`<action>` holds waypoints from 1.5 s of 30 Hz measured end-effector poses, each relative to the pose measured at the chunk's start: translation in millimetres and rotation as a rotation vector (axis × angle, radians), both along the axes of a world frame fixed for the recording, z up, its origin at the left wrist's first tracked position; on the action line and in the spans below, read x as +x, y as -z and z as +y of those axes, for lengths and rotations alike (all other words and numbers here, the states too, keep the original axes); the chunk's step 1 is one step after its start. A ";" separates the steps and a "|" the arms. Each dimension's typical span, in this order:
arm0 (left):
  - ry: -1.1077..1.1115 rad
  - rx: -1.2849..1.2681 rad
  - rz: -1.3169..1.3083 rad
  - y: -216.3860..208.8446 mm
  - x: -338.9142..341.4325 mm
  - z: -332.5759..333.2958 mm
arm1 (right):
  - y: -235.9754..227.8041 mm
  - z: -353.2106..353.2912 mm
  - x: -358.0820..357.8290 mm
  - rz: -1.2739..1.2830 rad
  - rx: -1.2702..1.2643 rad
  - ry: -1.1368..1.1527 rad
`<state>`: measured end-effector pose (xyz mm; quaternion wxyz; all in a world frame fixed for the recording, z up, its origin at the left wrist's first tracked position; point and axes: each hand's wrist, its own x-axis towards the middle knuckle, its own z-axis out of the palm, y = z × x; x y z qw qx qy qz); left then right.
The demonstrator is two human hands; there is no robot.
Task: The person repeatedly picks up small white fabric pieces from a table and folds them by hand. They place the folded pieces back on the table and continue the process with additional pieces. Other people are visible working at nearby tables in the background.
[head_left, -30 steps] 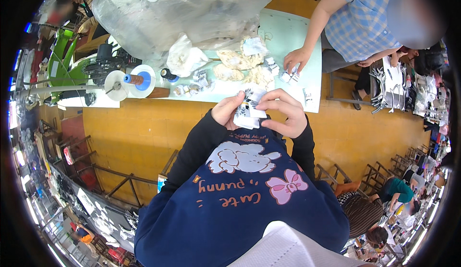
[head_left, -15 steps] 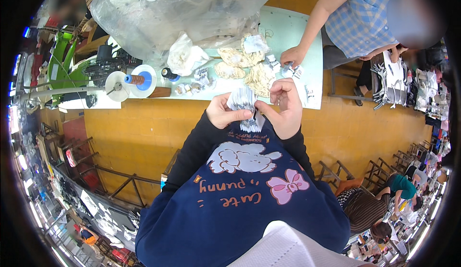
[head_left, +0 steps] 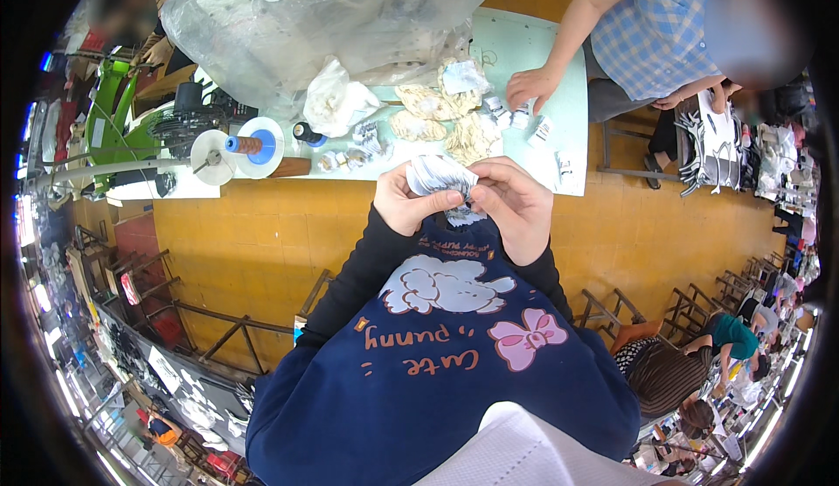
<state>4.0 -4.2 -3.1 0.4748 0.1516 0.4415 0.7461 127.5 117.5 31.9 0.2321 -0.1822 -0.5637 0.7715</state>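
In front of my chest I hold a thick stack of white printed labels [head_left: 440, 174], fanned at its upper edge. My left hand [head_left: 399, 202] grips the stack with the thumb across its near face. My right hand [head_left: 517, 211] is closed at the stack's right edge, thumb and fingers pinching the labels there. Some label ends hang below my fingers, partly hidden. Beyond my hands, on the pale green table [head_left: 572, 75], lie bundles of cream fabric pieces [head_left: 419, 128] and small bundles of labels [head_left: 542, 132].
Across the table at the right, a co-worker's hand [head_left: 535, 86] is over small label bundles. A white plastic bag [head_left: 336, 101], a dark thread spool [head_left: 306, 134] and a large reel [head_left: 260, 147] stand left. Clear plastic sheeting [head_left: 297, 27] covers something behind. Wooden stools [head_left: 612, 307] stand right.
My right hand has come in and its raised fingers have closed onto the labels. The stack has tilted flatter. The co-worker's hand has lifted off a small bundle, moving slightly away.
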 end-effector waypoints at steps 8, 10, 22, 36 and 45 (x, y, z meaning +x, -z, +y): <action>-0.010 0.055 -0.056 0.3 1.0 2.9 | -2.0 3.8 -1.4 -0.004 0.023 0.004; -0.039 0.054 -0.019 1.7 1.3 4.5 | -3.3 4.2 -2.4 0.002 -0.048 0.000; -0.147 0.137 -0.143 8.1 6.5 11.4 | -3.8 6.2 -6.5 -0.020 -0.039 0.022; -0.182 0.162 -0.192 7.0 8.4 13.8 | -3.3 1.9 -7.7 -0.080 -0.067 0.105; -0.200 0.125 -0.148 8.5 7.5 13.9 | -4.2 1.6 -9.5 -0.023 -0.062 0.097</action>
